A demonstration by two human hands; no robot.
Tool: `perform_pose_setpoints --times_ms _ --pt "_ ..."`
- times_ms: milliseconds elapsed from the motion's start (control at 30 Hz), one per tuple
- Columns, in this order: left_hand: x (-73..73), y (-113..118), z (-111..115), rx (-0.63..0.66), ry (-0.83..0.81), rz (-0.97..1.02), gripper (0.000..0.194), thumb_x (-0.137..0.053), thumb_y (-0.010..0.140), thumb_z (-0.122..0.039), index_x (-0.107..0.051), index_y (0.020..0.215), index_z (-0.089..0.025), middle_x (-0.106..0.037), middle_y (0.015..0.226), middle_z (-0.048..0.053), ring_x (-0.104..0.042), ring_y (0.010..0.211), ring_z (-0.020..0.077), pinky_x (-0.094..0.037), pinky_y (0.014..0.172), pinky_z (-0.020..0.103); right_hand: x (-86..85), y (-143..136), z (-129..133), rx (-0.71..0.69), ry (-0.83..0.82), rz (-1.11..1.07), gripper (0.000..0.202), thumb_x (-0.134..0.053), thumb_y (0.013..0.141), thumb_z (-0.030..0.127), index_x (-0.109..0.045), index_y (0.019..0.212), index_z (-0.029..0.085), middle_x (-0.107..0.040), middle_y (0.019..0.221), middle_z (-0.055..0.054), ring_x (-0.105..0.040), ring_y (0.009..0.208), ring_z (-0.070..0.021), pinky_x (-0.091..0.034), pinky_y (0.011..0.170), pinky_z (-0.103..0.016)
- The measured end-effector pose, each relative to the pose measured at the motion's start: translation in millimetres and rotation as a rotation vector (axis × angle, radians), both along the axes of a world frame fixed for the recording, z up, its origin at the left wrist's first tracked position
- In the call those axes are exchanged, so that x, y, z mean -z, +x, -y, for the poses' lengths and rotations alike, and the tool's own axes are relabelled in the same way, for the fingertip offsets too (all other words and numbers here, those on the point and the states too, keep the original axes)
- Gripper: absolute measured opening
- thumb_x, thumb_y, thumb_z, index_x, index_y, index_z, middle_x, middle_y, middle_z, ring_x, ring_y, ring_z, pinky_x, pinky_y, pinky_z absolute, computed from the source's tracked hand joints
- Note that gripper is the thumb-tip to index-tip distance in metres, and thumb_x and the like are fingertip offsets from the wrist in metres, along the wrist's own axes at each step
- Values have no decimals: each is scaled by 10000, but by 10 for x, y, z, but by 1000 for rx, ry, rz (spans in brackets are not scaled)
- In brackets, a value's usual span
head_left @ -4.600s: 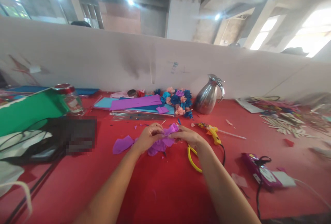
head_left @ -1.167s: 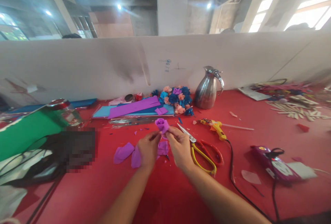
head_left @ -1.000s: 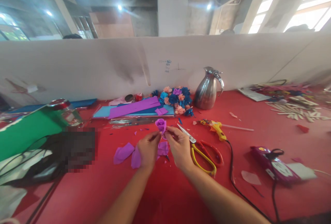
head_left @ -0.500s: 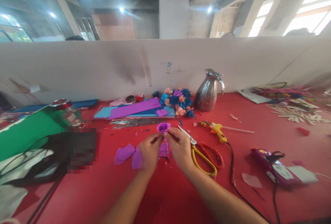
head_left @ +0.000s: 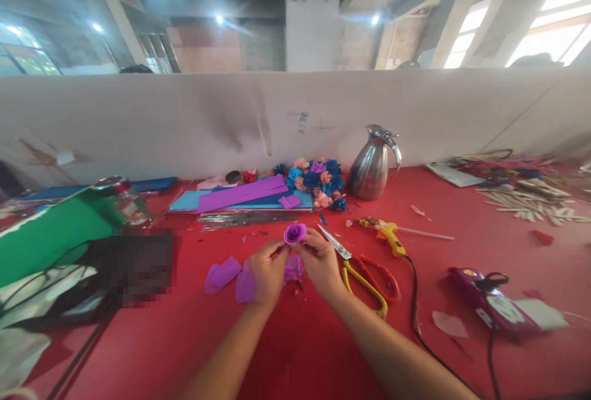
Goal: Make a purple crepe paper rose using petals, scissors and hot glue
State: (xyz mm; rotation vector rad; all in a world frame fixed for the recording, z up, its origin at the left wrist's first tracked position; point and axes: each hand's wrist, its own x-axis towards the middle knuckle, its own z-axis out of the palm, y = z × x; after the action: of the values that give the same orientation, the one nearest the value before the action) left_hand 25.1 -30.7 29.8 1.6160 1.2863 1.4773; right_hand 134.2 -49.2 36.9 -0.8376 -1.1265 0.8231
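Note:
A purple paper flower (head_left: 295, 234), rolled in a spiral like a rose, is held up between my two hands above the red table (head_left: 221, 351). My left hand (head_left: 268, 269) pinches it low on its left side. On the other side, my right hand (head_left: 320, 260) has thumb and fingers closed on its edge and base. Loose purple paper petals (head_left: 223, 274) lie on the table beside and partly behind my left hand. Scissors (head_left: 364, 274) with one yellow and one red handle lie just right of my right hand, blades pointing away.
Behind my hands are purple paper strips (head_left: 242, 194), a bunch of paper flowers (head_left: 318, 180) and a steel jug (head_left: 369, 163). Rightward lie a yellow glue gun (head_left: 390, 237) with its cord and a purple power strip (head_left: 494, 301). A glass jar (head_left: 127, 203) stands left.
The flower has tipped and shifted slightly to the right in my fingers, its spiral turned a little. Both hands keep their pinch in nearly the same place.

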Motion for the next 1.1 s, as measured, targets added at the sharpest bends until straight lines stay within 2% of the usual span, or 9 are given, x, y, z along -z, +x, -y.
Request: perform_pose_setpoints --times_ms 300,600,800,867,967,1100 --pt "-58 18 -7 50 -56 61 125 -659 681 -297 -740 712 -207 -739 705 16 -665 692 190 -505 687 278 80 25 -54 -59 -37 -6 150 -650 785 305 -762 866 248 -659 867 -37 -605 831 -184 -488 778 -299" --pt "-127 29 9 130 -163 137 143 -681 680 -302 -741 723 -180 -735 695 29 -674 709 199 -515 700 288 14 44 -37 -104 -85 -47 178 -677 759 347 -757 872 234 -672 852 -40 -605 833 -191 -487 776 -305" --pt "-125 14 -32 261 -248 166 192 -686 691 -319 -752 789 -167 -742 745 46 -671 750 211 -512 735 306 54 50 -51 -96 -138 -59 190 -678 755 349 -739 890 230 -672 840 -29 -589 825 -183 -472 782 -296" --pt "-120 -16 -68 302 -259 158 211 -692 690 -318 -753 826 -168 -741 778 53 -666 777 217 -508 745 310 52 56 -55 -88 -126 -47 176 -664 765 340 -737 881 229 -664 844 -29 -585 833 -181 -465 781 -290" --pt "-124 -89 -122 285 -188 160 196 -690 696 -281 -748 861 -192 -733 886 54 -648 841 206 -490 786 301 42 63 -57 -50 -106 -14 162 -647 773 333 -734 855 224 -645 813 -23 -574 810 -172 -451 738 -270" --pt "-165 -155 -145 347 -134 276 218 -703 698 -251 -745 911 -225 -696 1055 45 -611 980 196 -454 873 288 78 50 -74 -18 -145 16 152 -640 758 323 -723 793 201 -628 724 -8 -554 722 -155 -427 657 -251"
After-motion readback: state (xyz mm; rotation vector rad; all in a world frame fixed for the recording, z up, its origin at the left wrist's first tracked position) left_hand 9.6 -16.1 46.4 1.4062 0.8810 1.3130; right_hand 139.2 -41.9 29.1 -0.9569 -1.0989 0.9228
